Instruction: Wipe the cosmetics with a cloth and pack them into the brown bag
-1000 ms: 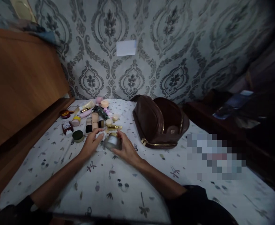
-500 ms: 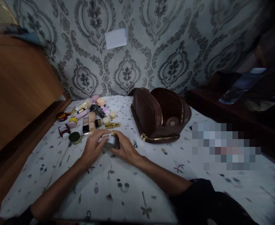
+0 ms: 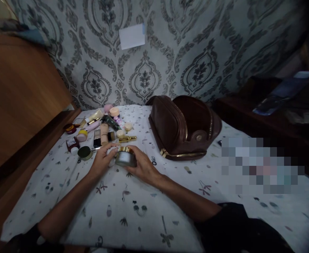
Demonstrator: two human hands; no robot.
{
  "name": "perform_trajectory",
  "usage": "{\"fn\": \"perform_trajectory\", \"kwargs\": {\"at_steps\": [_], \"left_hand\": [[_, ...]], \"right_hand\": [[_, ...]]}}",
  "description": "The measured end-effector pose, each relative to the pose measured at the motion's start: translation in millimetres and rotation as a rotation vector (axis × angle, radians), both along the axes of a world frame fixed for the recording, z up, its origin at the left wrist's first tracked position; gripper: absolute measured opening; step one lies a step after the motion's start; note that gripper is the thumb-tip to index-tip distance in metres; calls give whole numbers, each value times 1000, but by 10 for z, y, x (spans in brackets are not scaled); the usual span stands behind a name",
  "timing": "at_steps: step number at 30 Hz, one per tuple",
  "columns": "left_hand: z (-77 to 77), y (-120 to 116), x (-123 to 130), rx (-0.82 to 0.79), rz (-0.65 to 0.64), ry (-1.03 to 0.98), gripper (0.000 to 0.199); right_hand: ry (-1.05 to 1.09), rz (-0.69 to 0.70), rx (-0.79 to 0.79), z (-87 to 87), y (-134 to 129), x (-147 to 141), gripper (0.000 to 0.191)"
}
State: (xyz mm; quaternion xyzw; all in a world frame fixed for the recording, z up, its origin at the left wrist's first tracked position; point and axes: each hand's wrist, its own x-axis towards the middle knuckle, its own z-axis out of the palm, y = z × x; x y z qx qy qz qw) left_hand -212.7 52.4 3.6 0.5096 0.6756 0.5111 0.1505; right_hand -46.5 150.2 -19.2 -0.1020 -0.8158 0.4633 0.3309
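Observation:
A frosted grey-green cosmetic jar (image 3: 126, 159) with a gold band at its top is held just above the patterned sheet. My right hand (image 3: 143, 165) is closed round its right side, thumb below. My left hand (image 3: 103, 159) is closed at the jar's left edge, fingertips by the gold band. A small pale patch shows under those fingers; I cannot make out what it is. Just beyond the hands lie a gold tube (image 3: 127, 139), a beige tube (image 3: 104, 134) and a makeup brush (image 3: 95, 149). A dark green-topped jar (image 3: 84, 153) stands left of my left hand.
A brown leather cosmetic bag (image 3: 182, 130) stands unzipped to the right. More cosmetics, among them a dark red bottle (image 3: 72, 144) and a yellow-lidded jar (image 3: 82, 135), cluster at the back left. A wooden panel (image 3: 22, 95) borders the left; a pixelated patch covers something at right.
The jar has turned and come into clearer view between my hands, showing its gold band and frosted side. The whole view has shifted slightly; the bag and the other cosmetics have stayed put.

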Motion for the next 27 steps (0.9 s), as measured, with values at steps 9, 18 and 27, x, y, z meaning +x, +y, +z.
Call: {"fn": "perform_trajectory", "kwargs": {"at_steps": [9,18,27], "left_hand": [[31,-71,117,-11,13,86,34],[139,-180,275,126,-129,385,29],[116,-164,154,79,-115,299,27]], "right_hand": [[-34,-48,-2,8,-11,1,52],[-20,-96,66,-46,-26,0,59],[-136,129,135,16,104,101,100]]}}
